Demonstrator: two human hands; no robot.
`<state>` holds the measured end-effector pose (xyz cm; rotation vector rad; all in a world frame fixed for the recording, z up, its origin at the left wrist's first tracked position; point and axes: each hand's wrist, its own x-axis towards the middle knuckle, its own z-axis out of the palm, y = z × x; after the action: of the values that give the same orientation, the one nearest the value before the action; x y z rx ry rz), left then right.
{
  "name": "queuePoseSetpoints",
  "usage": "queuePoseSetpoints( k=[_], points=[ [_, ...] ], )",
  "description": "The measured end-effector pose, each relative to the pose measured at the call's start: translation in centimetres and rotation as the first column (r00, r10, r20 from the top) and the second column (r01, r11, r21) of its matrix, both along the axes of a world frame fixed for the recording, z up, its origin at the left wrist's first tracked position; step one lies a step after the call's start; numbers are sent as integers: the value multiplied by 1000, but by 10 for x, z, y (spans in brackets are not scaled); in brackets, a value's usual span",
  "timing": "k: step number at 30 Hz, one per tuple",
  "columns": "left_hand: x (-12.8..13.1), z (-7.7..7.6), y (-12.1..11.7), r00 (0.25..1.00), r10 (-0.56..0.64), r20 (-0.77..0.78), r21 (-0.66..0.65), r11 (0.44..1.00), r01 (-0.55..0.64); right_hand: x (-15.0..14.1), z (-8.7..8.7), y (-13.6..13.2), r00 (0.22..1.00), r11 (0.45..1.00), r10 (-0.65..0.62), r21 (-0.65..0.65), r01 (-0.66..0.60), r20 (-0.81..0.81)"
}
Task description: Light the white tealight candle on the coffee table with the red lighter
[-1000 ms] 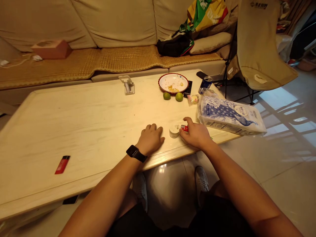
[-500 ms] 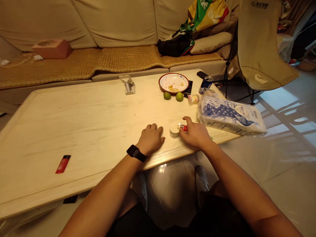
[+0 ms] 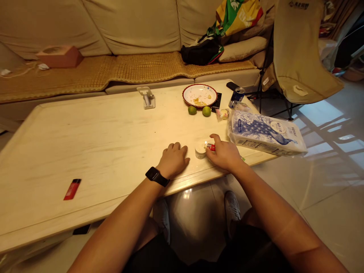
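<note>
My right hand (image 3: 224, 153) is closed around a red lighter (image 3: 211, 146), tipped sideways with its top end over a small pale round candle (image 3: 200, 153). A small bright flame shows at the lighter's end, above the candle; whether the wick itself burns I cannot tell. To the left of the candle, my left hand (image 3: 174, 159) rests palm down on the table (image 3: 113, 140), fingers loosely spread and holding nothing. A black watch is on that wrist. Part of a small green item peeks out behind my right wrist.
A flat red and black object (image 3: 72, 189) lies at the table's left. Toward the back are a phone stand (image 3: 146, 98), a red-rimmed plate (image 3: 186, 101) with food scraps, two green fruits (image 3: 206, 111) and a dark can (image 3: 237, 95). A tissue pack (image 3: 264, 131) overhangs the right edge.
The flame over the candle looks a little brighter and more distinct. Both hands stay almost where they were.
</note>
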<state>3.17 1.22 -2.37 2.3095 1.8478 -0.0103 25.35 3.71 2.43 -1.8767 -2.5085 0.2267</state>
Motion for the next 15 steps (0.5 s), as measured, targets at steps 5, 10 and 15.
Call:
queuePoseSetpoints(
  k=[5, 10, 15],
  points=[
    [0, 0, 0, 1000, 9, -7, -13, 1000, -9, 0, 1, -1, 1000, 1000, -3, -9, 3, -10],
    [1, 2, 0, 1000, 9, 3, -27, 1000, -9, -2, 3, -1, 1000, 1000, -10, -25, 10, -14],
    [1, 3, -1, 1000, 13, 10, -36, 999, -13, -3, 4, -1, 1000, 999, -13, -37, 13, -4]
  ],
)
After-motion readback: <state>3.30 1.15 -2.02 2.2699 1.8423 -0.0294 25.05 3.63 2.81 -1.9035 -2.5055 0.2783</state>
